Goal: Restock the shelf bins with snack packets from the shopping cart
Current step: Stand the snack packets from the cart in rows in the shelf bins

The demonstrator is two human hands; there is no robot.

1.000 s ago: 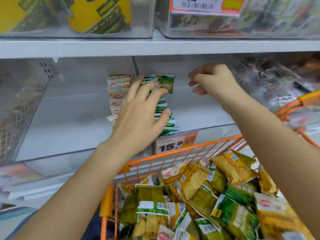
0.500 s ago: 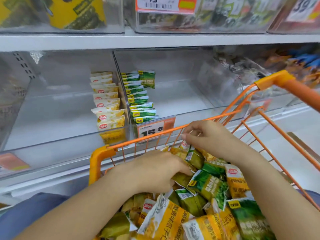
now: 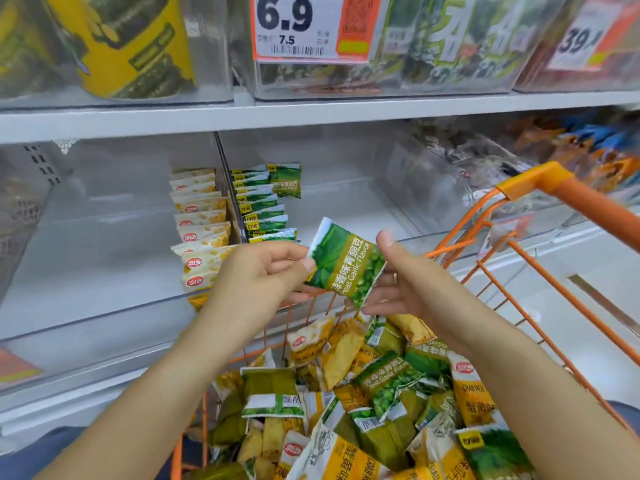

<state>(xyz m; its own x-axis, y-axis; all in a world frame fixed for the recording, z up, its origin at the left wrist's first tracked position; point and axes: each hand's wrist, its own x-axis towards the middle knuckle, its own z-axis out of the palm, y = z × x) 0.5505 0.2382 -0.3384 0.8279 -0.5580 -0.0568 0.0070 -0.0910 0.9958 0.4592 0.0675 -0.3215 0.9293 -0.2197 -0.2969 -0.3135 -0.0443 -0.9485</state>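
While the left hand [image 3: 263, 271] pinches the green packet [image 3: 344, 263] above the cart [image 3: 533, 183] (right hand [image 3: 398, 285] open, barely touching), that thin grip could drop it.

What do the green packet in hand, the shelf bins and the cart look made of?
Green packet: likely thin printed plastic film with a slight sheen; its white crimped edge bends. Left hand pinches it; right hand is beside it.
Shelf bins: clear rigid plastic, probably acrylic; see-through with glare.
Cart: orange-coated wire, probably metal; its handle looks like smooth plastic.
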